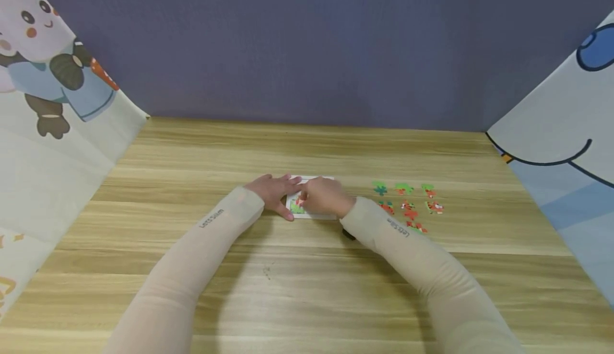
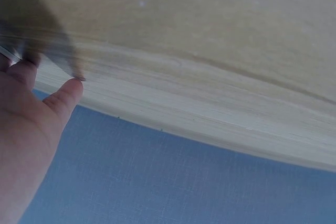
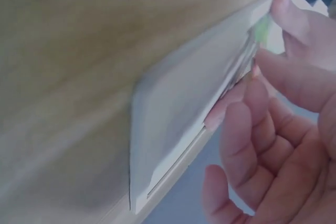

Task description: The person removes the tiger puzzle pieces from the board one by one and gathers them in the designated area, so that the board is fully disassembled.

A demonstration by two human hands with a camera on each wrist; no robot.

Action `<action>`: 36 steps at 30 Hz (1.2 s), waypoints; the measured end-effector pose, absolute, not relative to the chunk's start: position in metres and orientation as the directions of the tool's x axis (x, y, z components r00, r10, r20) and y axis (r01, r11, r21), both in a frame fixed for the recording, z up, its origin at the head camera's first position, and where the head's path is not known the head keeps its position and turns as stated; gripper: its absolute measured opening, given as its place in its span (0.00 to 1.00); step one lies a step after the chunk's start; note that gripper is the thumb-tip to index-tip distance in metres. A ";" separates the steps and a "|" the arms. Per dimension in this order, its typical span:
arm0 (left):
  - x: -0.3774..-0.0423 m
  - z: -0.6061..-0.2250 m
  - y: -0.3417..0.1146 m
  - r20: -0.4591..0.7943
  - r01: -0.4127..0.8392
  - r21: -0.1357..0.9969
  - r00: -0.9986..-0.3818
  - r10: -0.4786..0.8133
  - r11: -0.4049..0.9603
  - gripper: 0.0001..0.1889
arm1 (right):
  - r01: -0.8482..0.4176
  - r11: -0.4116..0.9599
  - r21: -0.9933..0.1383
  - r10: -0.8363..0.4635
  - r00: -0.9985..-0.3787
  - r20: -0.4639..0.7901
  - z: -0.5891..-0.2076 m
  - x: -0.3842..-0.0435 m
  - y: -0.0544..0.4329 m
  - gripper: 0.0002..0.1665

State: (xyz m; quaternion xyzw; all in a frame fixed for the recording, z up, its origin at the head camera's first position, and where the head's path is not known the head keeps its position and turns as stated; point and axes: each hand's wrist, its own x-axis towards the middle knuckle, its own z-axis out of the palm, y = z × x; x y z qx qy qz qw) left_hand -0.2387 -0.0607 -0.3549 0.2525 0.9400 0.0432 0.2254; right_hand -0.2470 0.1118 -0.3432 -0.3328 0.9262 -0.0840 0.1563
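Observation:
A small white puzzle tray (image 1: 314,217) lies on the table between both hands, with a green puzzle piece (image 1: 296,209) at its left end. My left hand (image 1: 274,191) rests at the tray's left edge, thumb and fingers spread around the corner. Over the tray, my right hand (image 1: 326,196) pinches a small puzzle piece (image 3: 254,71) between thumb and index finger, its other fingers curled loosely. Most of that piece is hidden by the fingertips. In the right wrist view, the bare white part of the tray (image 3: 176,114) extends toward the camera.
Several loose red and green puzzle pieces (image 1: 434,207) are laid out in rough rows right of the tray, some partly covered by the right sleeve (image 1: 384,228). A dark blue-grey wall (image 1: 307,50) borders the back of the wooden table (image 1: 297,290), and printed cloth panels flank it.

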 end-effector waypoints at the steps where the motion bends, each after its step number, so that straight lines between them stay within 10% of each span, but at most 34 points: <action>1: -0.239 -0.355 -0.061 -0.403 0.456 0.193 -0.770 0.494 0.869 0.50 | -0.574 0.770 -0.280 -0.634 -0.736 -0.238 -0.343 -0.248 0.112 0.07; 14: -0.240 -0.355 -0.060 -0.424 0.438 0.190 -0.770 0.476 0.879 0.50 | -0.449 0.654 -0.610 -0.689 -0.687 -0.233 -0.348 -0.256 0.118 0.06; 36: -0.244 -0.361 -0.060 -0.428 0.459 0.171 -0.763 0.485 0.872 0.51 | -0.236 0.533 -0.813 -0.661 -0.716 -0.225 -0.349 -0.259 0.147 0.07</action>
